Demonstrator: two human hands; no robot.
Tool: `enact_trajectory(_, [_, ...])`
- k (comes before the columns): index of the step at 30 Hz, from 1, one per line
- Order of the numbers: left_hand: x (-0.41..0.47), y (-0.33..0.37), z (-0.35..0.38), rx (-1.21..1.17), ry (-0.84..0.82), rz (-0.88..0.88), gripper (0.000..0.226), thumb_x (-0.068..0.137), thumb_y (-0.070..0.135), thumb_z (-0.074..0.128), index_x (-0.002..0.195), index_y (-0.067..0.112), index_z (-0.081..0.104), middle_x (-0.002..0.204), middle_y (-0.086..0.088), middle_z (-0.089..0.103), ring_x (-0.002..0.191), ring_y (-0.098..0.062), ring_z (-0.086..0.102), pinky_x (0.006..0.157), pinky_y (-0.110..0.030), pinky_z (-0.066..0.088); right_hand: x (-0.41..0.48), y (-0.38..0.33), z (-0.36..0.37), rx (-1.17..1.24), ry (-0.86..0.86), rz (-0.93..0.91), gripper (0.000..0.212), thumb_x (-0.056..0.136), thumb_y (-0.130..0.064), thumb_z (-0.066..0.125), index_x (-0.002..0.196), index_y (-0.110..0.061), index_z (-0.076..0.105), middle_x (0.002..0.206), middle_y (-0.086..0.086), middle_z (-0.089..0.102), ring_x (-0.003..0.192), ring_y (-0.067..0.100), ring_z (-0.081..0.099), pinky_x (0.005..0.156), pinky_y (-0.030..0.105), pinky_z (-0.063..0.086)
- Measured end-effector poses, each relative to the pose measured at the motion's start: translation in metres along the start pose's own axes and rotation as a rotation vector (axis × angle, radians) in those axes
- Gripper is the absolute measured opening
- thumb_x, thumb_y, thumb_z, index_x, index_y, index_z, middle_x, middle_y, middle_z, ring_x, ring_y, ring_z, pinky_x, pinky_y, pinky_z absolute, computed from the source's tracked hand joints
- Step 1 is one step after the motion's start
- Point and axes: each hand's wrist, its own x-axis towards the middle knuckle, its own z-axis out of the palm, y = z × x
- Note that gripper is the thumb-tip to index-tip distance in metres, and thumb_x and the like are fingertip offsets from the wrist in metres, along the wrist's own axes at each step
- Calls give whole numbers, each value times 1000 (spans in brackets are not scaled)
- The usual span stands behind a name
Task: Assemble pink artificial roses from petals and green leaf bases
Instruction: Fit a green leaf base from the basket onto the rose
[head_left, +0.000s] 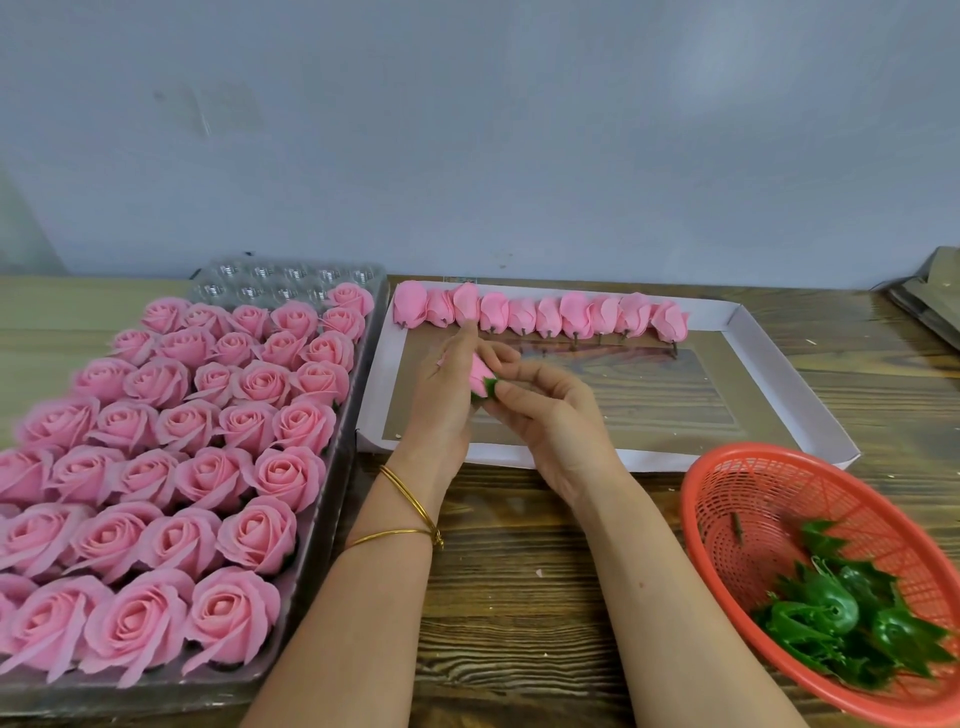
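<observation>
Between both hands sits a pink rose bud (479, 373) with a green leaf base (489, 388) at its lower end. My left hand (447, 395) curls around the bud from the left, index finger stretched up toward the bud row. My right hand (545, 415) pinches the leaf base from the right. A row of several pink buds (540, 314) on short stems lines the far side of the white cardboard tray (789, 395). Loose green leaf bases (841, 618) lie in the red plastic basket (727, 499) at the right.
A clear plastic tray (291, 275) at the left holds several rows of finished pink roses (171, 457). The wooden table (519, 571) runs up to a grey wall. A stack of flat sheets (930, 296) lies at the far right edge.
</observation>
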Motion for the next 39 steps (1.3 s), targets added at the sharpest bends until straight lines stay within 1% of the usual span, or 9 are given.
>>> enact_trajectory(7, [-3,1,-1,-15,-21,-15,55,99,41,45,50,22,59,78,-2,71,76,-11,67,79,-32,51,-2,-4,1,-42,-73,100,20,96,-4,55,90,-5,74,81,13,73,72,16,70,68,24,58])
enact_trajectory(12, [-4,1,-1,59,-12,16,44,100,41,44,74,20,74,89,-1,74,84,-12,68,75,-27,52,-2,-1,1,-25,-55,50,18,89,2,62,102,-3,73,89,11,75,79,16,71,70,21,57])
enact_trajectory(19, [-3,1,0,77,-15,8,34,93,49,50,88,31,79,93,5,71,95,-15,64,75,-29,51,-3,1,4,-145,23,-101,29,78,9,72,91,-17,76,84,6,76,82,18,70,86,31,57])
enact_trajectory(23, [-3,1,0,79,-4,13,31,95,41,52,87,27,79,91,5,72,93,-14,67,76,-29,53,-5,0,6,-244,41,-174,31,73,11,76,91,-15,73,80,-2,76,77,11,70,76,22,57])
enact_trajectory(27, [-3,0,1,105,-1,-4,39,99,35,50,76,15,75,87,-7,74,85,-19,69,69,-26,53,-3,1,5,-264,59,-173,30,71,10,78,90,-12,69,79,-6,75,76,11,68,75,25,58])
enact_trajectory(29, [-3,1,1,74,7,-14,43,99,33,50,65,13,68,84,-7,72,87,-20,67,79,-34,54,-2,2,4,-227,54,-159,31,71,10,78,91,-11,68,84,-7,75,79,10,69,75,24,58])
enact_trajectory(33, [-4,2,4,64,17,-13,48,99,34,49,56,14,58,84,-5,70,89,-20,66,90,-41,50,-1,3,2,-207,25,-115,28,71,7,79,92,-7,67,87,-4,76,83,12,71,78,25,58])
enact_trajectory(37, [-3,3,2,28,33,-22,52,100,36,46,52,15,55,81,-4,69,83,-17,64,80,-36,47,0,1,1,-154,5,-32,22,80,4,73,100,-3,69,93,9,74,92,18,69,89,34,56])
enact_trajectory(39, [-3,4,1,1,36,-28,55,100,35,46,48,19,55,77,-1,69,79,-15,63,78,-36,45,0,0,1,-92,-18,20,22,85,6,66,108,3,68,95,14,72,89,20,69,84,30,57])
